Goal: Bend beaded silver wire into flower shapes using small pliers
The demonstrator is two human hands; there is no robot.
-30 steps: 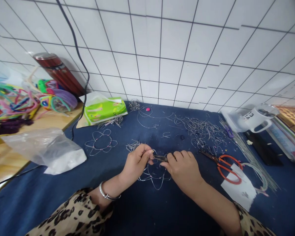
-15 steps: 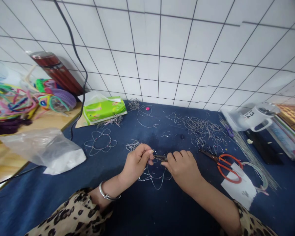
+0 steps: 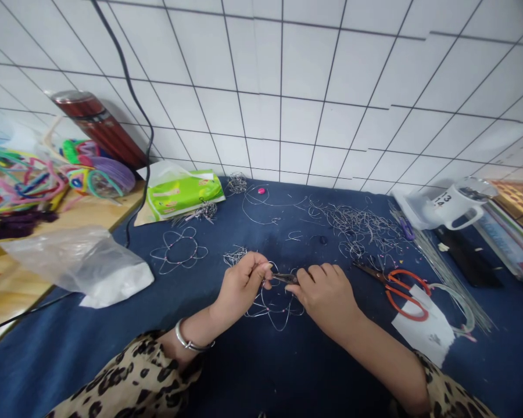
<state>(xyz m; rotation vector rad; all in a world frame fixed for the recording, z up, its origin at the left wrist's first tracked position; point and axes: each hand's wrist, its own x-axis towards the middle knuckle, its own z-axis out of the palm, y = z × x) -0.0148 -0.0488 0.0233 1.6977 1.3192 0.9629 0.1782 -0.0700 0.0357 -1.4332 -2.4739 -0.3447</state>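
In a pinch near the middle of the view, my left hand [image 3: 244, 284] holds the upper left part of a flower-shaped wire piece [image 3: 281, 326], whose loops hang below both hands. My right hand [image 3: 329, 295] is wrapped round dark pliers [image 3: 285, 277]; their tips point left and meet the wire at my left fingertips. Small pink beads dot the wire. A second wire flower [image 3: 180, 251] lies flat on the blue cloth to the left. Just behind my left hand is a small heap of wire bits [image 3: 235, 255].
Orange-handled scissors [image 3: 407, 295] lie on white paper [image 3: 425, 334] at the right, near long straight wires and a white mug [image 3: 457, 203]. A wire tangle [image 3: 361, 223] lies behind. Green tissues [image 3: 183, 194], a plastic bag [image 3: 82, 264] and a red flask [image 3: 98, 128] stand left.
Both hands keep their hold at nearly the same place. The hanging wire loops have shifted up slightly.
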